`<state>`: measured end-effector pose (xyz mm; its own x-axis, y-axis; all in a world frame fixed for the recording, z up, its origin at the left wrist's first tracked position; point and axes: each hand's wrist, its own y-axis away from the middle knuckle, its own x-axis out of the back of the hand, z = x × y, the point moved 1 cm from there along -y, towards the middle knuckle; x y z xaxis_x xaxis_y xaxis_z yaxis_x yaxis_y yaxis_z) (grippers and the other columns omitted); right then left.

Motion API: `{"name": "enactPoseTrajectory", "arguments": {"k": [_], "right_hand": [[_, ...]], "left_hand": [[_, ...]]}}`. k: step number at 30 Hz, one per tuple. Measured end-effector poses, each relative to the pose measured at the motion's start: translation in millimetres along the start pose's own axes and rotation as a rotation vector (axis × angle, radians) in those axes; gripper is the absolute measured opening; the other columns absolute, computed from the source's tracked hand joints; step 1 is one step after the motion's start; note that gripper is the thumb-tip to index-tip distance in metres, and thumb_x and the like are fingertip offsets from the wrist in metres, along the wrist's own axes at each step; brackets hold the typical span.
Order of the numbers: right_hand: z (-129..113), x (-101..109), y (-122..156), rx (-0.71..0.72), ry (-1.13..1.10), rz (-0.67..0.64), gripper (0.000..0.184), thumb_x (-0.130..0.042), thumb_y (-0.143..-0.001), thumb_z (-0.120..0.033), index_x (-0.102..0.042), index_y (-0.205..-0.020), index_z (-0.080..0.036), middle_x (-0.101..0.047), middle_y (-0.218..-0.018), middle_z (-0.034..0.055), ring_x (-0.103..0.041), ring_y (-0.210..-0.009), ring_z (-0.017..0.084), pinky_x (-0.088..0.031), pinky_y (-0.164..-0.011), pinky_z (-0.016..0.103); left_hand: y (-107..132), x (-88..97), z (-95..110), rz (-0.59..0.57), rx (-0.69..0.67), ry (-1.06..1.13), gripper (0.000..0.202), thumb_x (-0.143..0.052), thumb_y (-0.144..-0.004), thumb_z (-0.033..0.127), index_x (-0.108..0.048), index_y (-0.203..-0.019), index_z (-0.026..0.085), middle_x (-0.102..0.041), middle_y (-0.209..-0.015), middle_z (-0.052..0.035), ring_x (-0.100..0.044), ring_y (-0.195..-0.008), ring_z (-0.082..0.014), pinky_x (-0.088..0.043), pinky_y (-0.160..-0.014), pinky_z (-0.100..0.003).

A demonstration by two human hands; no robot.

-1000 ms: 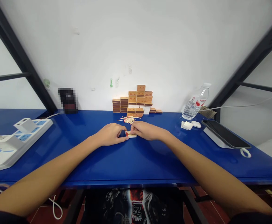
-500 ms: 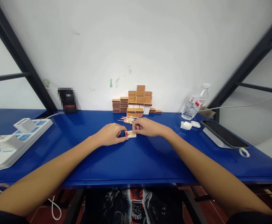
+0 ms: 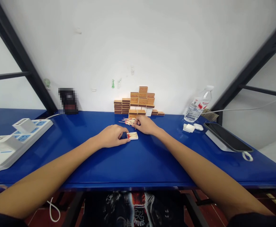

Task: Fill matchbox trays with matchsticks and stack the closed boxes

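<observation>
A small white matchbox tray [image 3: 132,136] with red-tipped matches in it lies on the blue table. My left hand [image 3: 112,136] grips the tray's left end between thumb and fingers. Just behind the tray is a loose pile of matches [image 3: 127,121], heads mostly to the left. My right hand [image 3: 146,125] is at the right edge of this pile, its thumb and fingertips pinched together. Whether a match is between them is too small to make out. Behind the pile, several closed matchboxes [image 3: 142,101] are stacked against the wall.
A white power strip [image 3: 29,135] with plugged-in adapters lies at the left. At the right are a tilted water bottle [image 3: 196,105], a white earphone case [image 3: 198,126], small white pieces [image 3: 189,127] and a phone [image 3: 226,136] on a white stand. A blurred black object [image 3: 68,101] stands at the back left.
My right hand has moved from the tray's right end back to the match pile, uncovering the tray. My left hand stays at the tray's left end.
</observation>
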<state>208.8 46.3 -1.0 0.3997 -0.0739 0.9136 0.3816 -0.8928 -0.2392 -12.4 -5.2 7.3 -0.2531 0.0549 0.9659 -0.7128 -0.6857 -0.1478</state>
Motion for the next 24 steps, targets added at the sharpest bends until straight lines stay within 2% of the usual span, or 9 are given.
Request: {"name": "enactPoseTrajectory", "arguments": {"k": [3,8,11,14,17,20,24], "right_hand": [[-1.3,0.4,0.5,0.009,0.024,-0.066,0.027,-0.066,-0.098,-0.03,-0.068,-0.075,-0.017,-0.071,-0.076,0.0062,-0.058,-0.069,0.017,-0.033,-0.063,0.029],[11.3,12.0,3.9,0.023,0.004,-0.086,0.024,-0.062,-0.1,-0.028,-0.066,-0.079,-0.016,-0.071,-0.086,0.01,-0.059,-0.075,0.019,-0.037,-0.067,0.029],[22.7,25.0,9.6,0.051,-0.076,-0.119,0.022,-0.059,-0.1,-0.031,-0.066,-0.087,-0.015,-0.068,-0.083,0.0073,-0.056,-0.071,0.017,-0.037,-0.066,0.028],[25.6,36.2,16.5,0.087,-0.164,-0.222,0.024,-0.061,-0.098,-0.038,-0.066,-0.089,-0.016,-0.065,-0.078,0.0038,-0.053,-0.069,0.016,-0.036,-0.063,0.028],[15.3,40.2,22.3,0.127,-0.206,-0.285,0.027,-0.065,-0.095,-0.042,-0.066,-0.086,-0.016,-0.065,-0.077,0.0026,-0.051,-0.068,0.015,-0.035,-0.063,0.027],[-1.2,36.0,27.0,0.154,-0.213,-0.32,0.022,-0.065,-0.095,-0.038,-0.066,-0.088,-0.017,-0.067,-0.079,0.0028,-0.051,-0.068,0.014,-0.034,-0.062,0.027],[-17.3,26.9,31.8,0.18,-0.175,-0.304,0.017,-0.066,-0.096,-0.033,-0.065,-0.089,-0.017,-0.067,-0.083,0.0034,-0.052,-0.068,0.014,-0.034,-0.062,0.027]], "left_hand": [[-0.5,-0.4,0.0,0.002,0.002,0.006,0.035,-0.064,-0.096,0.048,-0.074,-0.114,0.02,-0.066,-0.069,0.0007,-0.06,-0.064,-0.0168,-0.035,-0.06,-0.028],[-0.3,0.3,1.0,0.005,-0.002,0.009,0.034,-0.063,-0.096,0.048,-0.074,-0.111,0.02,-0.065,-0.068,0.0011,-0.059,-0.062,-0.0159,-0.034,-0.059,-0.028],[0.2,1.5,1.7,0.001,0.0,0.01,0.033,-0.063,-0.096,0.047,-0.075,-0.111,0.02,-0.066,-0.07,0.0007,-0.06,-0.063,-0.0162,-0.035,-0.06,-0.028],[0.3,1.7,1.8,-0.001,-0.003,0.009,0.035,-0.063,-0.096,0.048,-0.075,-0.113,0.02,-0.067,-0.071,0.0001,-0.061,-0.065,-0.0166,-0.036,-0.061,-0.028],[0.1,1.0,1.4,-0.001,-0.005,0.006,0.036,-0.062,-0.096,0.049,-0.075,-0.115,0.02,-0.067,-0.071,-0.0004,-0.061,-0.065,-0.0167,-0.036,-0.06,-0.028],[-0.1,0.7,1.3,0.004,-0.007,-0.006,0.038,-0.062,-0.096,0.05,-0.074,-0.113,0.019,-0.066,-0.07,-0.0006,-0.06,-0.064,-0.0166,-0.035,-0.059,-0.028],[-0.2,1.9,2.4,-0.002,-0.013,0.001,0.035,-0.062,-0.097,0.051,-0.073,-0.107,0.019,-0.065,-0.07,-0.0002,-0.059,-0.061,-0.0162,-0.033,-0.057,-0.028]]}}
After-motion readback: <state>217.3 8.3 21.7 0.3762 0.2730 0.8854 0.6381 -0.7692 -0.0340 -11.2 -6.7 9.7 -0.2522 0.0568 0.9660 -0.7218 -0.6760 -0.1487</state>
